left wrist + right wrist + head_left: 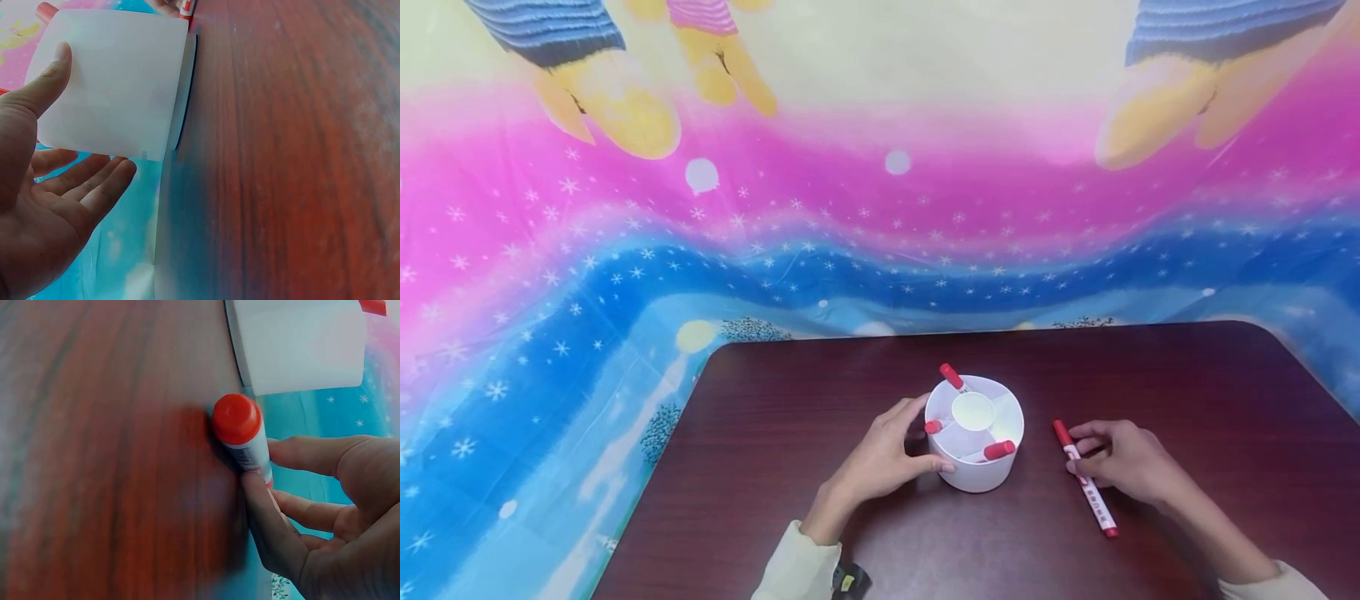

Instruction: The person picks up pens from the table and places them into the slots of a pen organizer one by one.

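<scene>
A white round pen organizer [973, 477] with a round middle cup stands on the table. Red-capped markers lean in its compartments: one at the back [951, 376], one at the left [932, 427], one at the front right [998, 451]. My left hand [883, 454] holds the organizer's left side, thumb at the front and fingers round behind; the left wrist view shows its white wall [119, 81]. To the right, my right hand [1126, 461] pinches a red-and-white marker [1086, 483] between thumb and fingers. Its red end [237, 419] faces the right wrist camera. Whether it touches the table I cannot tell.
The dark reddish-brown wooden table [775, 417] has rounded back corners. Behind and beside it hangs a pink and blue printed cloth [850, 225] with snowflakes. A black object with a yellow patch [850, 581] shows at the left sleeve.
</scene>
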`<state>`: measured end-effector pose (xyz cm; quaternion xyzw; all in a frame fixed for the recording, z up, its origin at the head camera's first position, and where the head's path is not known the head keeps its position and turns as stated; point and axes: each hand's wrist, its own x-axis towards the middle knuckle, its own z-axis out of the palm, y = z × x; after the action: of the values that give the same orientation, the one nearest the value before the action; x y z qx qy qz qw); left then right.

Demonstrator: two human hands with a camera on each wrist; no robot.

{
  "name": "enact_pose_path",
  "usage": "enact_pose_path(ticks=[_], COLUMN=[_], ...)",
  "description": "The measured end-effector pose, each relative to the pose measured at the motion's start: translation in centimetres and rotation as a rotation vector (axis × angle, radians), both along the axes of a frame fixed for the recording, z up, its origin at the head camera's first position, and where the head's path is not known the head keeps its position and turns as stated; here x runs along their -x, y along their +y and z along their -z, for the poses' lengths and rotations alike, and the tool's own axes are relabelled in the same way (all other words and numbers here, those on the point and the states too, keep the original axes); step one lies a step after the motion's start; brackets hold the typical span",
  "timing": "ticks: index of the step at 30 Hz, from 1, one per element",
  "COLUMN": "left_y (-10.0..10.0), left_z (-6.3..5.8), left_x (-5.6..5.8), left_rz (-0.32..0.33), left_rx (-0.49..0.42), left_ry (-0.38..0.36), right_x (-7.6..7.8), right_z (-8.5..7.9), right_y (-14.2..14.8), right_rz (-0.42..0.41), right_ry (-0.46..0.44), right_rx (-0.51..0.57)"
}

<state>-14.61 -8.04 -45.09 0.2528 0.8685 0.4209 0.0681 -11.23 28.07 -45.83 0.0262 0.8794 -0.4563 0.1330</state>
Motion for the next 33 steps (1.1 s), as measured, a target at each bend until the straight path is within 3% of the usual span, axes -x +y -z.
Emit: enact_pose_path(ticks=[15,23,33], left_y=[0.0,0.0,0.0], left_z=[0.1,0.1,0.1], left_x=[0.1,0.0,0.0], left_rz=[0.003,0.0,0.003], left_rx=[0.002,0.011,0.001], left_ry=[0.009,0.007,0.012], right_x=[0.7,1.1,1.7], right_z=[-1.4,-3.2,-5.7], right_y=[-1.1,-1.7,-2.0], right_rz=[-0.08,-0.103,-0.08], right_ry=[0.003,0.015,0.077], right_rx=[0.128,0.239,0.305])
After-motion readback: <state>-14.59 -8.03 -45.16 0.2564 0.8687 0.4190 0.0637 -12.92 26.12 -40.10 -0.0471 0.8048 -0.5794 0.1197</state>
